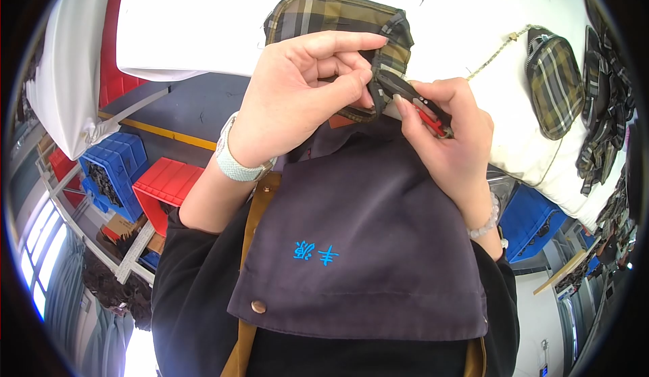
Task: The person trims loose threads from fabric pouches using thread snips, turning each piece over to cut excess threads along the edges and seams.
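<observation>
A plaid pouch [324,13] in olive, black and grey lies at the near edge of the white table, partly hidden by my hands. My left hand [304,80] pinches its dark edge between thumb and fingers, with the index finger stretched along the top. Closed around small black and red thread snips [430,115] is my right hand [451,127]. The blades point left and touch the pouch's edge beside my left fingertips. The exact spot under the blades is too small to make out.
On the white table [473,12], a second plaid pouch [556,83] with a cord lies at the right, beside a pile of plaid pieces [602,107]. Blue bins [120,167] and a red bin [172,181] stand lower left; another blue bin [534,221] stands lower right.
</observation>
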The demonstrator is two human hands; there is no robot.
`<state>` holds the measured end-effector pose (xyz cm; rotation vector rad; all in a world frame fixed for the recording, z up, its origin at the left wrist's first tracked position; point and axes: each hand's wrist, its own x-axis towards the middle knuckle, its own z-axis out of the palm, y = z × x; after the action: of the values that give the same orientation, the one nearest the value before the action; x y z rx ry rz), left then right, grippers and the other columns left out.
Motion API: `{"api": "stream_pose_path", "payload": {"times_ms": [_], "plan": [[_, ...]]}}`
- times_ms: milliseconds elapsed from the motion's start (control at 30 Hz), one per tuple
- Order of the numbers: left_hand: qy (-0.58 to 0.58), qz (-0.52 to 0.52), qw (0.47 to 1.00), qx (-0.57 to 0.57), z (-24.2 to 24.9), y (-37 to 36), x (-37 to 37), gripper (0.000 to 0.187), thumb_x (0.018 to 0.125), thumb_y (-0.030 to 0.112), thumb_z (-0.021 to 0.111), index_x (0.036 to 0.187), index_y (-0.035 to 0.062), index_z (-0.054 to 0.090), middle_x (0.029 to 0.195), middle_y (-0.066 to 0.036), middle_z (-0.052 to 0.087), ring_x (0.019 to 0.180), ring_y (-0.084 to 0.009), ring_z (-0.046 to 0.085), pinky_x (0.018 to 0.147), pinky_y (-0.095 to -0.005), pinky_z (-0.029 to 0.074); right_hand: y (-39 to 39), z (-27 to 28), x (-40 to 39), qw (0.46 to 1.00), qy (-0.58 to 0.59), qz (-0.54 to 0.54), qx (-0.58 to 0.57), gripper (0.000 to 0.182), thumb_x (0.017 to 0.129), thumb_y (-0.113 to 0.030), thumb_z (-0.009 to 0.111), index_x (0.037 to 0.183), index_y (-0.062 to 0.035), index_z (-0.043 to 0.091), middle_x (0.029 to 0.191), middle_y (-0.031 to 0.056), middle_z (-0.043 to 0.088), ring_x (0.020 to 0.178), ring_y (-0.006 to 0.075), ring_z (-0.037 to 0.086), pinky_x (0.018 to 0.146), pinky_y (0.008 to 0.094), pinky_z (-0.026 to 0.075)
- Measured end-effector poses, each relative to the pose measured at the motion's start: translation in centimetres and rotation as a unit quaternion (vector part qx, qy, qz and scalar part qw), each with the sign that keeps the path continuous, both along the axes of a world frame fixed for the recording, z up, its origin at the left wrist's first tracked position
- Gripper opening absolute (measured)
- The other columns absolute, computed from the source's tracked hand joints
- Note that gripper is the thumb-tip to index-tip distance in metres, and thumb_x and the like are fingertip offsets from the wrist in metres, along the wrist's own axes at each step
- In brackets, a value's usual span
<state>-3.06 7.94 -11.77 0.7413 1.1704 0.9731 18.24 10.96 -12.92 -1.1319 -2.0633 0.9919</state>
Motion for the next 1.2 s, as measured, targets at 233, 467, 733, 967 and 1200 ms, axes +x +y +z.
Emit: {"api": "stream_pose_path", "payload": {"times_ms": [233,467,733,967,1200], "plan": [[-0.008,0.003,1.000,0.005,0.00,0.02,-0.06,0.036,0.097,-0.003,0.061,0.133,-0.0040,0.062,0.090,0.000,0.066,0.078,-0.0060,0.063,0.073,-0.0204,0.053,-0.05,-0.87,0.14,0.998,0.043,-0.001,0.036,0.024,0.083,-0.007,0.080,0.101,-0.0021,0.065,0.077,0.0069,0.069,0.059,0.0176,0.066,0.054,0.0272,0.050],[-0.007,0.005,1.000,0.011,-0.11,-0.06,0.05,0.036,0.098,-0.002,0.061,0.134,-0.0035,0.062,0.090,-0.001,0.066,0.078,-0.0060,0.063,0.073,-0.0202,0.054,-0.09,-0.49,0.03,0.999,0.018,0.002,0.036,0.025,0.083,-0.007,0.081,0.101,-0.0023,0.065,0.076,0.0064,0.069,0.059,0.0174,0.066,0.053,0.0275,0.050],[-0.008,0.002,1.000,0.015,-0.18,-0.07,-0.05,0.036,0.098,-0.002,0.061,0.134,-0.0034,0.062,0.090,-0.001,0.066,0.078,-0.0060,0.063,0.072,-0.0201,0.054,-0.29,-1.05,0.03,0.997,-0.008,-0.001,0.082,0.024,0.084,-0.009,0.081,0.101,-0.0034,0.065,0.076,0.0054,0.069,0.057,0.0159,0.064,0.051,0.0269,0.048],[-0.003,0.003,1.000,0.015,-0.15,-0.07,-0.03,0.036,0.098,-0.003,0.059,0.134,-0.0040,0.061,0.091,-0.001,0.066,0.079,-0.0065,0.063,0.073,-0.0205,0.053,-0.11,-0.68,-0.20,0.997,-0.008,-0.003,0.076,0.023,0.085,-0.009,0.080,0.101,-0.0037,0.065,0.075,0.0054,0.069,0.057,0.0164,0.064,0.052,0.0274,0.048],[-0.017,0.003,1.000,0.017,-0.28,-0.11,-0.08,0.037,0.098,-0.003,0.059,0.135,-0.0045,0.060,0.092,-0.002,0.066,0.080,-0.0075,0.064,0.074,-0.0213,0.054,0.22,-0.70,0.35,1.000,-0.013,0.010,0.022,0.024,0.084,-0.012,0.081,0.100,-0.0043,0.065,0.076,0.0059,0.070,0.059,0.0185,0.067,0.054,0.0278,0.050]]}}
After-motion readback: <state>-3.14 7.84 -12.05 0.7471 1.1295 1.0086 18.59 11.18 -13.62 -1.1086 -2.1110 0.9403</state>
